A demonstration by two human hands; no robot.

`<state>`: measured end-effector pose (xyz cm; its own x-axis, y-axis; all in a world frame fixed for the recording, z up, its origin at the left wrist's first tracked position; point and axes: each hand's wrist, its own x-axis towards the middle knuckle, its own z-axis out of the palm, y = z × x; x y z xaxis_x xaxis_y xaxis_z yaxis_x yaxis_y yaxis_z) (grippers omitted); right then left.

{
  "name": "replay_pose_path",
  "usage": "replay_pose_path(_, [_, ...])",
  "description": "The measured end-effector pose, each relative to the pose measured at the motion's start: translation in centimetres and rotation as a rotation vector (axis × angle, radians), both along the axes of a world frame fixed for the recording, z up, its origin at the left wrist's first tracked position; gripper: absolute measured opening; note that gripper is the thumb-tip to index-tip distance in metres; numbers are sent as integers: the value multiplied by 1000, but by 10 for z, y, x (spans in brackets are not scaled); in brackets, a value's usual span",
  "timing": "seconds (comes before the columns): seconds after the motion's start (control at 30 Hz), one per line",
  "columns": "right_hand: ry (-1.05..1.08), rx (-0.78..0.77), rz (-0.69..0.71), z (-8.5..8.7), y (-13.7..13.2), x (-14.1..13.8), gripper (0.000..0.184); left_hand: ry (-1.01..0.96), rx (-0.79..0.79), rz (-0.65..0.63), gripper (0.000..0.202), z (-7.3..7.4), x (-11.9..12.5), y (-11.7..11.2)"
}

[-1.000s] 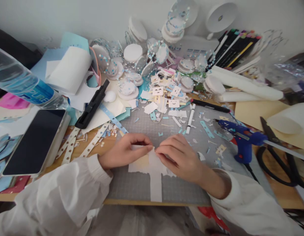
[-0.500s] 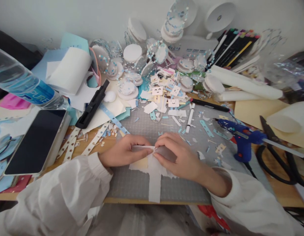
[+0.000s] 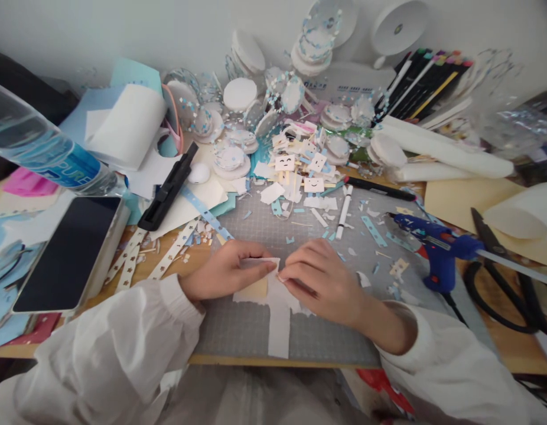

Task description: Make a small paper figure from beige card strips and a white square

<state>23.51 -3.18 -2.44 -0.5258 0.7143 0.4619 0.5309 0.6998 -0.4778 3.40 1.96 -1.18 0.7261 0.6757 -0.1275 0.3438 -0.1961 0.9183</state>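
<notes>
My left hand (image 3: 229, 270) is closed on a piece of white paper (image 3: 279, 330), thumb on top near its upper edge. One strip of this paper hangs toward the front edge of the table, and its lower edges look torn. A pale yellow patch (image 3: 257, 290) shows on the paper below my left thumb. Just right of the paper's upper corner, my right hand (image 3: 329, 283) is pinched, fingertips together. A tiny pale bit seems to be at those fingertips, too small to name.
A grey cutting mat (image 3: 229, 336) lies beneath, strewn with paper scraps. To the right are a blue glue gun (image 3: 433, 242) and black scissors (image 3: 499, 265). At left stand a phone (image 3: 69, 254), a black stapler-like tool (image 3: 169, 189) and a water bottle (image 3: 56, 147). Small paper faces (image 3: 313, 184) are heaped behind.
My right fingertips have drawn slightly right, away from the paper's upper corner, which now shows. My left hand stays on the paper almost unmoved.
</notes>
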Motion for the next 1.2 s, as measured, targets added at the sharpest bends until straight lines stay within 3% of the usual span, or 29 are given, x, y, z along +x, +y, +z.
replay_pose_path(0.27, [104, -71, -78, -1, 0, 0, 9, 23, -108, -14, 26, 1, -3, 2])
replay_pose_path(0.5, [68, -359, -163, 0, -2, 0, 19, -38, -108, -37, 22, -5, -4, 1])
replay_pose_path(0.73, [56, -471, -133, 3, -3, 0, 22, -58, -34, -111, 21, -7, -6, 2])
replay_pose_path(0.97, [129, -411, -78, 2, -1, 0, 14, -53, -57, -115, 22, -7, -7, 2])
replay_pose_path(1.2, [104, -122, 46, -1, -1, 2, 10, -57, -184, -77, 22, -1, -5, 3])
